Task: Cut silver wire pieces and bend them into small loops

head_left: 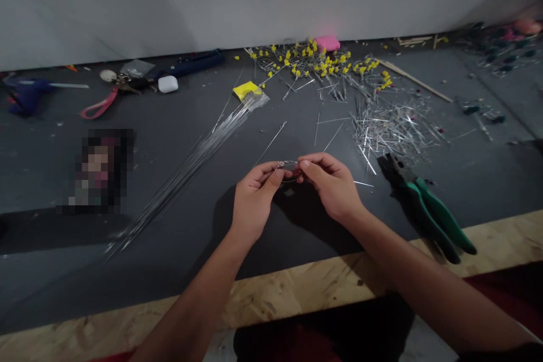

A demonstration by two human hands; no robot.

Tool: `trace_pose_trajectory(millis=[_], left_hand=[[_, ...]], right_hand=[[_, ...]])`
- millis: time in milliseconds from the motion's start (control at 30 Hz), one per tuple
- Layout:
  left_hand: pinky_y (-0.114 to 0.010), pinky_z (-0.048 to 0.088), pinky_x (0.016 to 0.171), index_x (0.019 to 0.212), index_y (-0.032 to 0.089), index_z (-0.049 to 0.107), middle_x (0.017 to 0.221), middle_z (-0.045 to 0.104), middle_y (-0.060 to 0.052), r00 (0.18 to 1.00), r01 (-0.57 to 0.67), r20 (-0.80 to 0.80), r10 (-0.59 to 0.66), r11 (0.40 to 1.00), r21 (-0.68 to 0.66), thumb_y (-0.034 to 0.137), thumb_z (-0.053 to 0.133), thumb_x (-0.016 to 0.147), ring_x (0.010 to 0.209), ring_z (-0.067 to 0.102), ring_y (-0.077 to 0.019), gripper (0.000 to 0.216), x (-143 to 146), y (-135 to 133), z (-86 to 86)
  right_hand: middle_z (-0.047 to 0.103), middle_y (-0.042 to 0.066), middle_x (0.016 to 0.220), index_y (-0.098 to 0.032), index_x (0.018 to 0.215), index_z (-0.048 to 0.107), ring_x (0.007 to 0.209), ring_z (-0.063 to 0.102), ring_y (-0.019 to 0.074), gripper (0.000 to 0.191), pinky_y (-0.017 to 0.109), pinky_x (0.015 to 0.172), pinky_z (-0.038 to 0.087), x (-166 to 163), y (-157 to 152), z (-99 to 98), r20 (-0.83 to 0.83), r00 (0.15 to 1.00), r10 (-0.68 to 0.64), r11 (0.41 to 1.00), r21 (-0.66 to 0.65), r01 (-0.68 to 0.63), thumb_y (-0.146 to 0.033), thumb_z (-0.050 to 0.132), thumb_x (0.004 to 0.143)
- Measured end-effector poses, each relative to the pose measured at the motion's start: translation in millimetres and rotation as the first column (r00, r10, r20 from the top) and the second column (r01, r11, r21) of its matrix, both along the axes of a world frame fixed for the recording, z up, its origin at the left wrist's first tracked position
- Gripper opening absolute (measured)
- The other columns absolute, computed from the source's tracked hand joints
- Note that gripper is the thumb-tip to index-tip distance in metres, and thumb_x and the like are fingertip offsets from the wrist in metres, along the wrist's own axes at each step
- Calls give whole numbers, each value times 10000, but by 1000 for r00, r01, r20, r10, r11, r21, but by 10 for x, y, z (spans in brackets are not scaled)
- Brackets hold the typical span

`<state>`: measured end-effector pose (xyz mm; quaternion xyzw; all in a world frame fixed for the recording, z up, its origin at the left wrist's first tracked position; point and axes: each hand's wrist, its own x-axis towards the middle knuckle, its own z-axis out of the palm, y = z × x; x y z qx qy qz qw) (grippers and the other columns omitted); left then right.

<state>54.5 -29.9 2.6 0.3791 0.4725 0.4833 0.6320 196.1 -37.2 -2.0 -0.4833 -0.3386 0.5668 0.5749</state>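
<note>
Between my two hands is a thin piece of silvery wire (290,162), bent into a small loop. My left hand (257,195) pinches one side of it between thumb and forefinger. The other side is in the fingertips of my right hand (333,184), with the thumb on top. Both hands hover just over the dark grey tabletop, near its front edge. To the left lies a long bundle of straight wires (190,169). A heap of short cut wires (394,127) is beyond my right hand, and green-handled pliers (428,212) rest to its right.
Wire pieces with yellow tips (324,65) lie along the wall, beside a pink lump (327,43). A wooden stick (416,80) is at the back right. Keys with a pink strap (100,104), a white case (168,84) and a blue glue gun (29,93) sit at the left.
</note>
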Motion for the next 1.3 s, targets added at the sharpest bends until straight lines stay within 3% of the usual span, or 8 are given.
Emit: trace_pose_trajectory(millis=[200, 333, 467, 667, 800, 900, 1033, 1300], left_hand=[[-230, 488, 628, 860, 162, 704, 832, 717, -38, 992, -105, 55, 110, 991, -84, 288, 725, 714, 666, 614, -98, 195, -20, 48, -24], [-223, 504, 632, 849, 159, 710, 801, 719, -34, 984, -159, 65, 169, 978, -135, 288, 742, 695, 645, 624, -92, 204, -16, 52, -8], [-243, 516, 677, 858, 168, 713, 814, 727, -35, 985, -156, 57, 163, 981, -115, 290, 738, 701, 710, 655, -120, 201, -9, 40, -5], [-290, 493, 818, 846, 225, 737, 875, 738, -21, 997, -49, 63, 51, 998, -33, 278, 728, 716, 828, 657, -140, 141, -5, 4, -32], [-258, 477, 715, 868, 230, 742, 915, 729, -29, 999, -6, -33, 6, 1000, -6, 284, 712, 730, 767, 621, -124, 151, -11, -3, -33], [-244, 477, 652, 871, 201, 732, 863, 714, -28, 999, 16, 47, -12, 997, -75, 262, 698, 735, 690, 603, -104, 152, -4, 6, 4], [-229, 494, 695, 831, 170, 709, 768, 686, -1, 984, 21, 179, 9, 986, -165, 191, 715, 702, 666, 622, -84, 131, 13, 16, 59], [-239, 521, 764, 794, 164, 662, 775, 677, 13, 952, 10, 303, 41, 986, -166, 160, 704, 715, 721, 650, -86, 89, 32, -8, 55]], right_hand=[[659, -7, 864, -270, 788, 701, 795, 602, 131, 51, 285, 688, 497, 4, -16, -12, 19, 998, -65, 994, 88, 63, -295, 701, 743], [614, 11, 1000, -298, 800, 725, 988, 573, 153, 75, 340, 881, 474, -7, -81, 38, 145, 985, 96, 965, 228, -128, -247, 699, 752], [605, 21, 1044, -313, 848, 736, 1042, 566, 160, 119, 357, 931, 461, -46, -120, 41, 258, 943, 212, 936, 223, -271, -240, 693, 765], [707, -1, 876, -267, 833, 724, 767, 623, 129, 83, 308, 767, 508, -44, -82, 36, 203, 978, 38, 995, 80, -56, -298, 683, 768], [677, -15, 727, -236, 817, 718, 580, 527, 93, 115, 253, 589, 459, -5, -44, 53, 229, 973, -12, 1000, 14, 10, -327, 693, 753], [681, -12, 750, -237, 825, 715, 606, 538, 97, 127, 255, 605, 456, 6, -33, 41, 235, 972, -22, 1000, 7, 20, -339, 694, 751], [701, -7, 827, -248, 839, 713, 694, 582, 109, 123, 264, 672, 471, -7, -36, 26, 221, 975, -27, 1000, 6, 26, -337, 687, 759], [716, -2, 834, -238, 833, 703, 701, 614, 115, 104, 273, 685, 496, -57, -49, 17, 158, 987, -27, 999, 22, 24, -315, 680, 767]])
